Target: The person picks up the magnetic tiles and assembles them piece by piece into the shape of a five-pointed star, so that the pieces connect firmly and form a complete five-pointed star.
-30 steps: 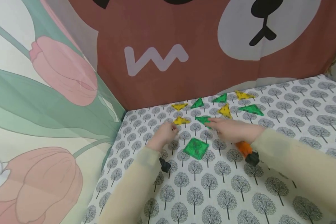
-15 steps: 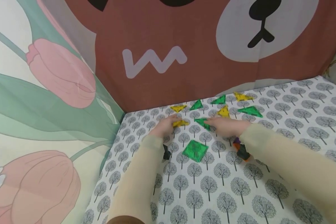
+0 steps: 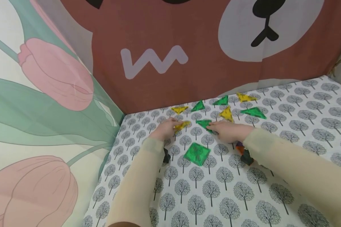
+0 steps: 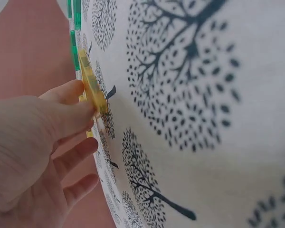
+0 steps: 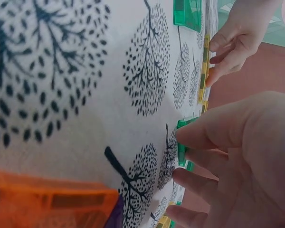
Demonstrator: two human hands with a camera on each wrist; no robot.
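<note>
My left hand point(image 3: 165, 129) pinches the left end of a translucent yellow triangle tile point(image 3: 182, 126). In the left wrist view, thumb and forefinger hold the yellow tile point(image 4: 92, 85) while the other fingers spread loosely. My right hand point(image 3: 229, 130) has its thumb and forefinger at the right end of a green triangle tile point(image 3: 202, 123). From the right wrist, the thumb lies on the near side of this green tile point(image 5: 181, 147), with the forefinger behind it. Closer to me, between the forearms, lies a green square-shaped piece point(image 3: 197, 154).
Several more green and yellow triangles lie farther back, among them a green triangle point(image 3: 254, 112) and a yellow triangle point(image 3: 179, 109). An orange piece point(image 5: 52, 199) with a purple edge sits under the right wrist. A bear-print backdrop point(image 3: 159, 88) rises behind the tree-print cloth point(image 3: 224, 189).
My left hand has reached forward to the yellow triangle, taken hold of it and turned it slightly. My right hand stays at the green triangle, its forearm shifted a little left.
</note>
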